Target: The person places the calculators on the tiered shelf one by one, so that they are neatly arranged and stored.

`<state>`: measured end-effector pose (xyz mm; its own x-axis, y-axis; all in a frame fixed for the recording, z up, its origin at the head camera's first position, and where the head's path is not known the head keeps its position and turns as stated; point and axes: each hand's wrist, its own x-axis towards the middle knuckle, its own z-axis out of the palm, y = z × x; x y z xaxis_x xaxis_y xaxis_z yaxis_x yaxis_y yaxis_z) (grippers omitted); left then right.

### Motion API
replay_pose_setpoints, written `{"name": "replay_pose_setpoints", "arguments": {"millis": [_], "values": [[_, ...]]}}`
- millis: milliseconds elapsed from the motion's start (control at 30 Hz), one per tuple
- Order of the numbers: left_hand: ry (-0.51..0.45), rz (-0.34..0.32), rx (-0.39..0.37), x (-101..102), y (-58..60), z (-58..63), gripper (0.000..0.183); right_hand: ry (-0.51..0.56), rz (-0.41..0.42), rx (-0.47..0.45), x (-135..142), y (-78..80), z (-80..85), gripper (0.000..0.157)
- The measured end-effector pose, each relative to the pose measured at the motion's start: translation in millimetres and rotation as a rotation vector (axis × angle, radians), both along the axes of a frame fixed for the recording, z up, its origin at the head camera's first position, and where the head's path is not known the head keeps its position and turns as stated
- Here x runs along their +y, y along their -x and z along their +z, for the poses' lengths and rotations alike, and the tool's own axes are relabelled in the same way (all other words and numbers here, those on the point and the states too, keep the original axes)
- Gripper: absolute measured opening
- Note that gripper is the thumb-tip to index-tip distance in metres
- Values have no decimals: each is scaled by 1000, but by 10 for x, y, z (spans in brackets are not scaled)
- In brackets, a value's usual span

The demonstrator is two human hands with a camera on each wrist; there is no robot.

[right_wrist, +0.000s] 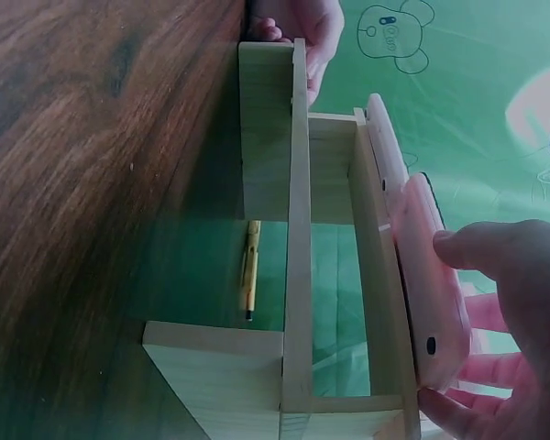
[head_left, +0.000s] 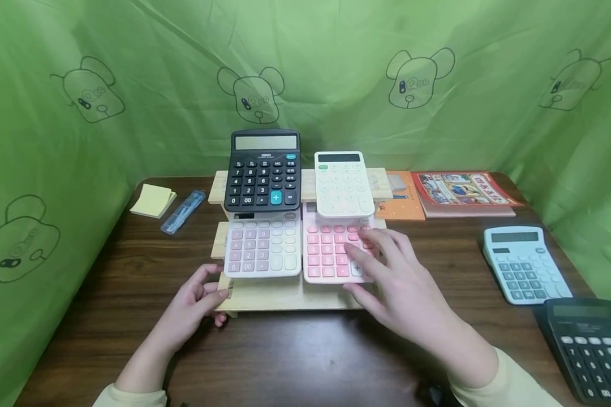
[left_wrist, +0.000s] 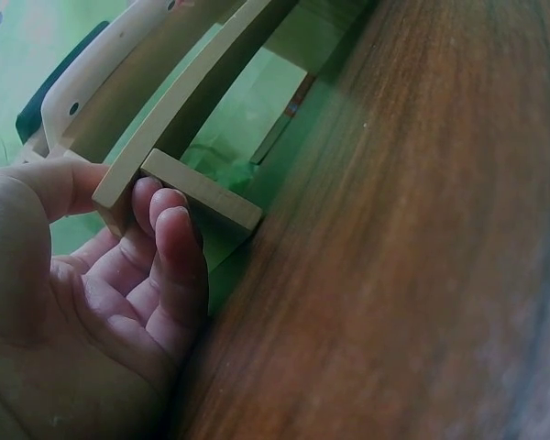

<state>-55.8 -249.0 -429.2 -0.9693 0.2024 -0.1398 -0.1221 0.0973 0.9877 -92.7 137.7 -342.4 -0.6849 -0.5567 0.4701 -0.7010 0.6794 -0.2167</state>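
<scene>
A stepped wooden stand carries calculators in two rows. My left hand pinches its front board at the left corner, thumb on top and fingers curled underneath in the left wrist view. On the lower row, my right hand holds a pink calculator, with the thumb at its front edge and fingers over its right side, covering some keys. Beside it leans a white calculator with lilac keys. A large black calculator and a small white calculator stand on the upper row.
A light blue calculator and another black calculator lie at the right. Red-covered books and an orange booklet are behind. Sticky notes and a clear blue packet lie left. A pen shows beneath the stand.
</scene>
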Motion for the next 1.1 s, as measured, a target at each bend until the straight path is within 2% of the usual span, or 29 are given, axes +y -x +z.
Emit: {"name": "replay_pose_setpoints", "arguments": {"millis": [367, 733, 867, 1100], "values": [[4, -8, 16, -11, 4, -5, 37, 9, -2, 2, 1, 34, -21, 54], [8, -4, 11, -7, 20, 0, 37, 37, -32, -22, 0, 130, -112, 60], [2, -2, 8, -4, 29, 5, 37, 13, -44, -43, 1, 144, -123, 61], [-21, -18, 17, 8, 8, -6, 37, -18, 4, -89, 108, 124, -54, 61]]}}
